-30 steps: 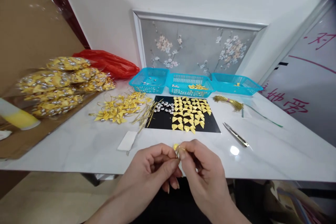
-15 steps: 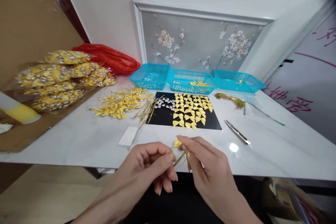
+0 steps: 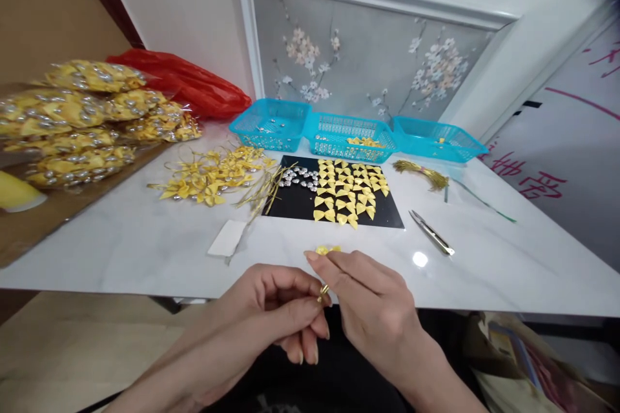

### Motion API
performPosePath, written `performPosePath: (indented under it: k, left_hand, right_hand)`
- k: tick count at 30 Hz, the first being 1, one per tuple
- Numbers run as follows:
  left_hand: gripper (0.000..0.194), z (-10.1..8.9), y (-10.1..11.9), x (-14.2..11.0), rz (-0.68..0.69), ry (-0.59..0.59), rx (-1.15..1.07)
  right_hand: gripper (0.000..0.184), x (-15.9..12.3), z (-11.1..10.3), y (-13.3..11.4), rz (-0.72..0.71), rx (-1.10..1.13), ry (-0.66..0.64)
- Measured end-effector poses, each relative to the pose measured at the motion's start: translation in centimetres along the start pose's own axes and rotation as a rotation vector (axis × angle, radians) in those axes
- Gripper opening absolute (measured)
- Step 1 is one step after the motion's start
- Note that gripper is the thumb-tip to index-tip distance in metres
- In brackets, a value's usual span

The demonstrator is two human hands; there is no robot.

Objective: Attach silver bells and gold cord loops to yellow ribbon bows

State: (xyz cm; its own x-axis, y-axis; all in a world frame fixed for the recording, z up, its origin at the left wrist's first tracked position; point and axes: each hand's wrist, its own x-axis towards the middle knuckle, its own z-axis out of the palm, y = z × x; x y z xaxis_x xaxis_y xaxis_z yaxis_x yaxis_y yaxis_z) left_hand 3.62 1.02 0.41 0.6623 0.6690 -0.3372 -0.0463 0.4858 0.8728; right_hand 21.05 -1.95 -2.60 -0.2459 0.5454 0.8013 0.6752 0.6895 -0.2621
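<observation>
Near the table's front edge my left hand (image 3: 285, 316) pinches a gold tie (image 3: 323, 292) between thumb and forefinger. Close against it, my right hand (image 3: 372, 293) is closed, with a yellow ribbon bow (image 3: 328, 250) showing just past its fingertips. Its fingers hide most of the bow and part of the tie. Beyond the hands lies a black mat (image 3: 290, 206). Rows of yellow bows (image 3: 346, 193) cover its right part, and silver beads (image 3: 299, 176) lie at its upper left. Loose gold ties (image 3: 264, 190) rest over the mat's left edge.
Finished-looking bow pieces (image 3: 208, 174) are heaped left of the mat, near bagged ones (image 3: 72, 110) and a red bag (image 3: 184, 80). Blue baskets (image 3: 351, 135) line the back. Snips (image 3: 432, 233) and a gold tie bundle (image 3: 421, 174) lie right. A white card (image 3: 227, 238) lies front left.
The view has shifted, so the table items sit higher in the picture. My right hand has turned over the bow and closed in toward my left fingers; the tie now shows as a short loop.
</observation>
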Motion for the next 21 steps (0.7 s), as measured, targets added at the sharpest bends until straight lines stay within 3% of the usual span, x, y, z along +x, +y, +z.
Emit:
performPosePath:
  k: [8,21]
  left_hand:
    - [0.020,-0.22,-0.10,0.18,0.012,-0.003,0.039]
    - [0.030,-0.52,-0.40,0.02,0.007,0.001,0.178]
  right_hand:
    - [0.033,-0.60,0.04,0.18,-0.057,-0.069,-0.093]
    - [0.031,-0.32,-0.32,-0.01,-0.055,-0.048,-0.136]
